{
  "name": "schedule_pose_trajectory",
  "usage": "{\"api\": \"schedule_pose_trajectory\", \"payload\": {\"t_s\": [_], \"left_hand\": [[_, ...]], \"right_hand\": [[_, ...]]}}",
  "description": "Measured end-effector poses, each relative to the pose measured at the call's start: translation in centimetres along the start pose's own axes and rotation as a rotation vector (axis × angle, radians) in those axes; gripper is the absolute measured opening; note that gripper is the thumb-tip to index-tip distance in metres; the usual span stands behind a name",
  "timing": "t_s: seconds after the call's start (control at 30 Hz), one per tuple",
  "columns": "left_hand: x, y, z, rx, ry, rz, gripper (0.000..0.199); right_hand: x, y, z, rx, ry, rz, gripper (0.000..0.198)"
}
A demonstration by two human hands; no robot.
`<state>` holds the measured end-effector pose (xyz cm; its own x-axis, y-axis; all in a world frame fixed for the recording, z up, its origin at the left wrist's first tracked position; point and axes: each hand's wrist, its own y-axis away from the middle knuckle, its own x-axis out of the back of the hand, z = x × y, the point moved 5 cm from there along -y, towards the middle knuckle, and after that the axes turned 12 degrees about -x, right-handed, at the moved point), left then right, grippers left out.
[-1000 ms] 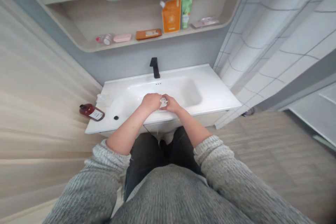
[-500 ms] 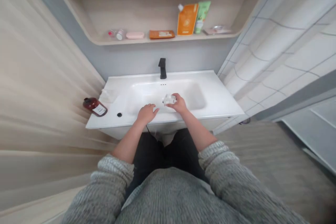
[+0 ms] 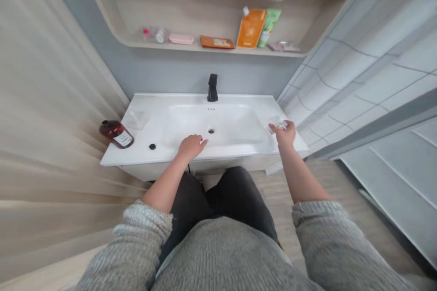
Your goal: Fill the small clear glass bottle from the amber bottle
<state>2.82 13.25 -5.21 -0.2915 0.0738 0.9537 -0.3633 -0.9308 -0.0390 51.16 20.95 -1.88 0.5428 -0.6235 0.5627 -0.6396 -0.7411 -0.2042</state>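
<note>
My right hand (image 3: 286, 133) has its fingers closed on a clear, see-through container (image 3: 278, 122). It is over the counter to the right of the white sink (image 3: 239, 120); whether the container touches the surface I cannot tell. Near the sink's front rim, my left hand (image 3: 191, 147) holds nothing, its thumb apart from the fingers. Between the hands, the round drain (image 3: 211, 131) shows in the basin. Behind it stands a black faucet (image 3: 212, 87).
On the counter's left end are a brown bottle (image 3: 116, 134) with a white label, a clear object (image 3: 138, 119) and a small black disc (image 3: 152, 147). Above, a shelf (image 3: 184, 50) carries an orange pouch (image 3: 251, 28), a green tube (image 3: 269, 28) and a pink case (image 3: 181, 38).
My right hand has carried the clear container from above the basin rightward to the counter, uncovering the drain. The left hand has hardly moved. The camera view has shifted slightly.
</note>
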Motion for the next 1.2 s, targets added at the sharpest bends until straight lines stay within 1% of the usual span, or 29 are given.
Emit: {"api": "schedule_pose_trajectory", "payload": {"t_s": [0.07, 0.13, 0.23, 0.3, 0.4, 0.5, 0.57, 0.63, 0.67, 0.7, 0.73, 0.77, 0.8, 0.87, 0.9, 0.93, 1.0, 1.07, 1.13, 1.2], "left_hand": [[0.0, 0.0, 0.0, 0.0, 0.0, -0.003, 0.054], [0.0, 0.0, 0.0, 0.005, 0.003, -0.008, 0.053], [0.1, 0.1, 0.0, 0.021, 0.005, -0.013, 0.051], [0.1, 0.2, 0.0, 0.025, 0.006, -0.008, 0.05], [0.1, 0.2, 0.0, 0.023, 0.013, -0.013, 0.049], [0.1, 0.1, -0.2, 0.038, 0.017, -0.028, 0.047], [0.1, 0.1, -0.2, 0.055, 0.017, -0.035, 0.046], [0.1, 0.1, -0.2, 0.062, 0.017, -0.038, 0.046], [0.2, 0.1, -0.1, 0.061, 0.017, -0.04, 0.046], [0.2, 0.1, -0.1, 0.06, 0.016, -0.04, 0.047], [0.2, 0.0, -0.1, 0.06, 0.017, -0.042, 0.047], [0.1, 0.0, -0.1, 0.062, 0.018, -0.046, 0.047], [0.1, -0.1, -0.1, 0.069, 0.02, -0.05, 0.047], [-0.1, -0.2, -0.3, 0.082, 0.02, -0.057, 0.047], [-0.1, -0.2, -0.4, 0.088, 0.017, -0.058, 0.047], [-0.1, -0.3, -0.5, 0.092, 0.014, -0.058, 0.047], [-0.1, -0.2, -0.6, 0.098, 0.004, -0.048, 0.044], [0.0, -0.1, -0.7, 0.099, -0.004, -0.03, 0.042], [-0.1, 0.1, -0.6, 0.096, -0.009, -0.009, 0.042], [-0.3, 0.2, -0.3, 0.091, -0.016, 0.0, 0.042]], "right_hand": [[1.6, -1.2, 1.8, -0.103, 0.037, 0.077, 0.074], [2.1, -1.9, 3.1, -0.17, 0.062, 0.096, 0.075], [1.9, -2.1, 4.6, -0.224, 0.098, 0.098, 0.078], [1.4, -2.3, 5.1, -0.227, 0.108, 0.103, 0.082], [0.7, -2.7, 5.5, -0.233, 0.123, 0.113, 0.088], [0.5, -3.3, 5.3, -0.254, 0.111, 0.084, 0.087], [1.0, -3.3, 4.3, -0.173, 0.089, 0.118, 0.093], [2.1, -2.3, 2.6, -0.02, 0.069, 0.219, 0.101], [2.5, -1.4, 1.5, 0.059, 0.056, 0.269, 0.099], [2.6, -0.3, 0.2, 0.129, 0.04, 0.291, 0.092], [2.5, 0.9, -1.1, 0.188, 0.017, 0.277, 0.081], [1.8, 2.3, -2.6, 0.237, -0.005, 0.215, 0.067], [0.5, 3.8, -4.2, 0.289, -0.004, 0.071, 0.055], [-3.3, 7.3, -7.3, 0.385, 0.053, -0.304, 0.04], [-5.2, 9.1, -8.6, 0.426, 0.103, -0.469, 0.034], [-7.1, 10.9, -9.6, 0.459, 0.152, -0.593, 0.027], [-10.2, 13.7, -10.8, 0.476, 0.229, -0.74, 0.023], [-12.6, 15.8, -10.9, 0.458, 0.319, -0.844, 0.024], [-14.0, 17.2, -10.3, 0.452, 0.437, -0.901, 0.025], [-14.6, 17.6, -9.7, 0.454, 0.514, -0.903, 0.026]]}}
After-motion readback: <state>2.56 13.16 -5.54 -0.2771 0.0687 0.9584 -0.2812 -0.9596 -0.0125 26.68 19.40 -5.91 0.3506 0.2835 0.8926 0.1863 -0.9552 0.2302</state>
